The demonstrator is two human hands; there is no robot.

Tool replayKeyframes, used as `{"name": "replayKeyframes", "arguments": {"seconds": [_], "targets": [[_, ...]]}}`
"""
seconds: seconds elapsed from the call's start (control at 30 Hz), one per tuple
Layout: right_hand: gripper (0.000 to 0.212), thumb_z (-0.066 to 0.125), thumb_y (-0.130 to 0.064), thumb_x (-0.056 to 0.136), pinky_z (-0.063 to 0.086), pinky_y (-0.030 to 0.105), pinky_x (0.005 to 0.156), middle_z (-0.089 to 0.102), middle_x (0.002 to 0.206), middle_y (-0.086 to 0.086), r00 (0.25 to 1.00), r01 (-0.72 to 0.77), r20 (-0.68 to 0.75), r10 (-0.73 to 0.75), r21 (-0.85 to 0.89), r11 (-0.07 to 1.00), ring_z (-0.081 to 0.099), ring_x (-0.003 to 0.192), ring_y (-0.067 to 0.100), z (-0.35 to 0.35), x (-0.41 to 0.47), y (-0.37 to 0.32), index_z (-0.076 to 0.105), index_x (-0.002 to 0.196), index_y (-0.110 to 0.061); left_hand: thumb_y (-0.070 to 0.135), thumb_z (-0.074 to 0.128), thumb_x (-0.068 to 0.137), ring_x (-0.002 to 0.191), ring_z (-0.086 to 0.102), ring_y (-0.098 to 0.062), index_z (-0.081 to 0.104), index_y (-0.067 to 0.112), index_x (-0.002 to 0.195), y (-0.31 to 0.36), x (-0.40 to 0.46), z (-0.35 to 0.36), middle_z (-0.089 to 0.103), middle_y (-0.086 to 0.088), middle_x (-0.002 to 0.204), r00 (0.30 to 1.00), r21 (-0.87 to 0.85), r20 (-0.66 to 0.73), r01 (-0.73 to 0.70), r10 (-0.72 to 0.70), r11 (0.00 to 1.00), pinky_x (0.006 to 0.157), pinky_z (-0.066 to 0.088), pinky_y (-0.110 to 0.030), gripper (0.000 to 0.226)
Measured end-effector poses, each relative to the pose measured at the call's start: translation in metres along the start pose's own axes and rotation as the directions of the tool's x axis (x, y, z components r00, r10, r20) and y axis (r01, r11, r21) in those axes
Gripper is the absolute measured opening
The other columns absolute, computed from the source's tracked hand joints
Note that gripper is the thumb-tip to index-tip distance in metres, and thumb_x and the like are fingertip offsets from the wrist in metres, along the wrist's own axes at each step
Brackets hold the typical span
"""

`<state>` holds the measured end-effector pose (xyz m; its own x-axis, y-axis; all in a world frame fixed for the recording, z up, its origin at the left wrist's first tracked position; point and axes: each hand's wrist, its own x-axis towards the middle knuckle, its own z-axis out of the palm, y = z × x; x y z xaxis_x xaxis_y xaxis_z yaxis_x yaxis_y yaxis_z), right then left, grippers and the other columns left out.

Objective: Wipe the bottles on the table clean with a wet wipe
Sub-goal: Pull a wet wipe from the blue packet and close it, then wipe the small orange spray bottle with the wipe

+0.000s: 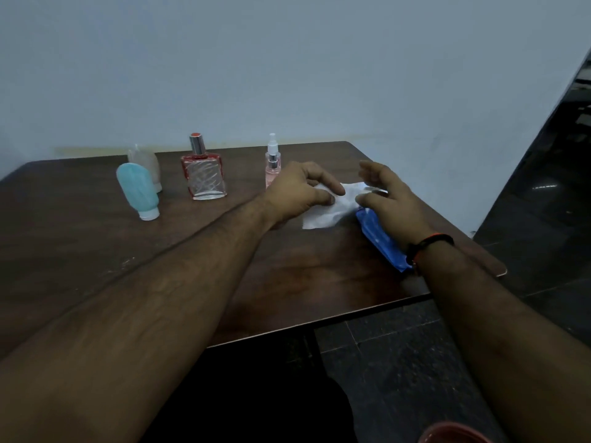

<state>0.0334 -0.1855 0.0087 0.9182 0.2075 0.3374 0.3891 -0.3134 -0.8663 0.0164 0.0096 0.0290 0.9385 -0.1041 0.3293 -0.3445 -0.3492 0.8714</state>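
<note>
A thin white wet wipe (329,207) lay crumpled on the dark wooden table (96,251), pinched by the left hand (299,190). The right hand (388,198) hovered with relaxed fingers over the glossy blue wipe packet (380,239). Behind stood a slim pink spray bottle (272,164), a rectangular glass perfume bottle (204,174), a soft teal squeeze tube (137,190) and a translucent tube (145,163).

A dark wooden bench (96,257) stands against a pale blue-grey wall (287,68). Dark speckled floor tiles (399,353) show below its near edge and to the right. At the bottom edge, the rim of a reddish round object (454,434) pokes into view.
</note>
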Motion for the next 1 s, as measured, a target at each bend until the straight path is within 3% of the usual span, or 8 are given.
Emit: {"name": "replayKeyframes", "arguments": {"seconds": [0.13,0.3,0.43,0.53,0.67,0.73,0.9,1.0], "targets": [[0.061,0.064,-0.01,0.08,0.045,0.031,0.105,0.057,0.138,-0.008,0.971,-0.04,0.239,0.021,0.076,0.996,0.052,0.128,0.01,0.021,0.003,-0.017,0.054,0.138,-0.029,-0.013,0.067,0.075,0.09,0.068,-0.018,0.074,0.012,0.083,0.006,-0.017,-0.03,0.073,-0.004,0.096,0.99,-0.062,0.12,0.075,-0.068,0.995,0.08,0.058,-0.031,0.027],[0.034,0.071,-0.009,0.087,0.057,0.036,0.085,0.074,0.106,0.012,0.892,-0.135,0.445,0.073,0.109,0.985,0.071,0.098,0.023,0.045,0.003,-0.034,0.067,0.12,-0.014,-0.012,0.073,0.072,0.087,0.062,-0.018,0.07,0.01,0.09,0.001,-0.032,-0.063,0.065,-0.007,0.093,0.976,-0.051,0.186,0.127,-0.116,0.991,0.078,0.055,-0.035,0.028],[0.007,0.079,-0.012,0.08,0.053,0.027,0.067,0.072,0.083,0.014,0.87,-0.195,0.482,0.098,0.156,0.968,0.067,0.077,0.017,0.063,-0.003,-0.036,0.074,0.084,-0.014,-0.008,0.081,0.067,0.09,0.064,-0.021,0.069,0.006,0.097,-0.014,-0.047,-0.078,0.066,-0.015,0.098,0.97,-0.069,0.165,0.193,-0.179,0.979,0.083,0.056,-0.037,0.035],[0.017,0.073,-0.006,0.083,0.051,0.025,0.062,0.071,0.078,0.003,0.873,-0.257,0.471,0.128,0.221,0.941,0.065,0.073,0.016,0.073,0.0,-0.034,0.072,0.07,-0.017,-0.007,0.082,0.068,0.086,0.065,-0.018,0.069,0.012,0.102,-0.025,-0.054,-0.088,0.068,-0.009,0.095,0.966,-0.161,0.075,0.255,-0.246,0.953,0.075,0.056,-0.033,0.041],[0.009,0.074,-0.005,0.079,0.049,0.042,0.082,0.071,0.096,0.013,0.871,-0.34,0.458,0.175,0.308,0.889,0.063,0.093,0.029,0.085,0.006,-0.031,0.072,0.084,-0.012,-0.008,0.079,0.071,0.08,0.067,-0.014,0.067,0.011,0.105,-0.035,-0.055,-0.094,0.068,-0.001,0.087,0.955,-0.316,-0.035,0.269,-0.295,0.91,0.062,0.057,-0.028,0.04],[0.022,0.075,-0.005,0.077,0.05,0.044,0.083,0.07,0.106,0.016,0.869,-0.37,0.456,0.191,0.344,0.863,0.063,0.098,0.032,0.089,0.007,-0.029,0.069,0.097,-0.011,-0.009,0.078,0.072,0.079,0.068,-0.015,0.067,0.01,0.104,-0.037,-0.052,-0.092,0.069,-0.003,0.088,0.955,-0.348,-0.059,0.255,-0.292,0.902,0.063,0.057,-0.027,0.039],[0.064,0.075,0.004,0.077,0.056,0.045,0.086,0.07,0.117,0.014,0.898,-0.318,0.424,0.117,0.443,0.838,0.068,0.106,0.031,0.091,0.013,-0.024,0.054,0.128,-0.029,-0.004,0.078,0.076,0.078,0.065,-0.013,0.066,0.006,0.104,-0.04,-0.04,-0.081,0.067,-0.002,0.088,0.953,-0.174,-0.146,0.239,-0.265,0.955,0.065,0.059,-0.026,0.032],[0.064,0.075,0.008,0.076,0.057,0.048,0.086,0.072,0.114,0.008,0.938,-0.193,0.342,0.051,0.397,0.897,0.068,0.107,0.029,0.088,0.015,-0.019,0.06,0.126,-0.028,0.011,0.071,0.088,0.085,0.063,-0.018,0.07,0.014,0.094,-0.045,-0.033,-0.076,0.07,-0.001,0.091,0.944,-0.08,-0.192,0.257,-0.268,0.963,0.076,0.058,-0.035,0.006]]}}
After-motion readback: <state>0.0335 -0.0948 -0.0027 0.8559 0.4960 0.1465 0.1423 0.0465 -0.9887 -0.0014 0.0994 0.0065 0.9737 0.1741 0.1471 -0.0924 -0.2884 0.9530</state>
